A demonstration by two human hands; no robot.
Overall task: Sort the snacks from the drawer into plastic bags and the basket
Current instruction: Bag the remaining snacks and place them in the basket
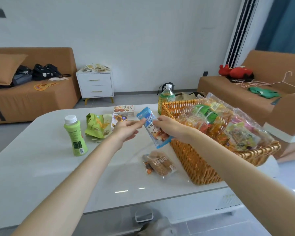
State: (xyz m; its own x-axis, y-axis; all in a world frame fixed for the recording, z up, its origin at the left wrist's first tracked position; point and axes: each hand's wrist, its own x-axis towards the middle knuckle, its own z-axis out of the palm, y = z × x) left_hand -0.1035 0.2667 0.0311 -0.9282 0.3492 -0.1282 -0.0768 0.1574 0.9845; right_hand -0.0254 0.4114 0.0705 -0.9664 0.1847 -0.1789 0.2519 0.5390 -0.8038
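Note:
A long blue snack packet (150, 123) hangs tilted above the white table (41, 167), just left of the basket. My right hand (170, 128) grips its middle from the right. My left hand (128, 130) pinches its upper left part with the fingertips. The orange woven basket (194, 164) stands at the right, filled with clear plastic bags of snacks (228, 126). A clear packet of round biscuits (160, 163) lies on the table below my hands.
A green bottle (75, 135) stands at the left. A green snack bag (97, 126), a small dark packet (119, 119) and a biscuit box (124, 109) lie behind my hands. A large drink bottle (166, 97) stands behind the basket. The drawer handle (144, 217) shows below the table edge.

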